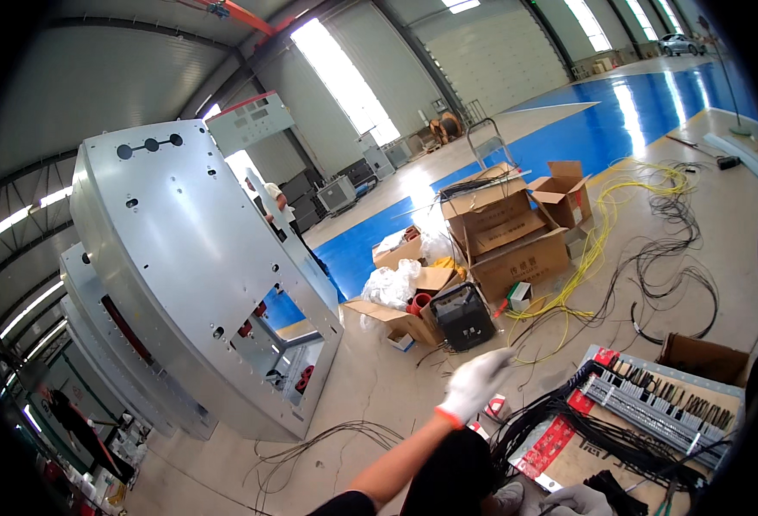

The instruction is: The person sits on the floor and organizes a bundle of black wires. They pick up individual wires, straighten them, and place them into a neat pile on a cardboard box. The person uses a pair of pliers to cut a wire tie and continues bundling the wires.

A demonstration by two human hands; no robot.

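Note:
My left hand (pixel 472 389), in a white glove with an orange cuff, reaches forward over the floor. Its fingers look stretched out, and I see nothing in them; the tips are slightly blurred. At the lower edge my right hand (pixel 579 500), in a greyish glove, has its fingers curled; what they hold, if anything, is hidden. Beside it lies a bundle of black cables (pixel 560 417), running across a flat carton (pixel 581 460) with red tape. A grey slotted strip with rows of black-tipped wires (pixel 654 400) rests at the right. Green-handled pliers (pixel 668 499) lie near the corner.
A tall grey metal cabinet (pixel 181 232) stands at left. Ahead are cardboard boxes (pixel 517 249), a black case (pixel 462 316) and white plastic bags (pixel 392 284). Yellow cable (pixel 598 241) and loose black wires (pixel 345 434) spread over the floor. Two people (pixel 78 426) (pixel 277 206) stand farther off.

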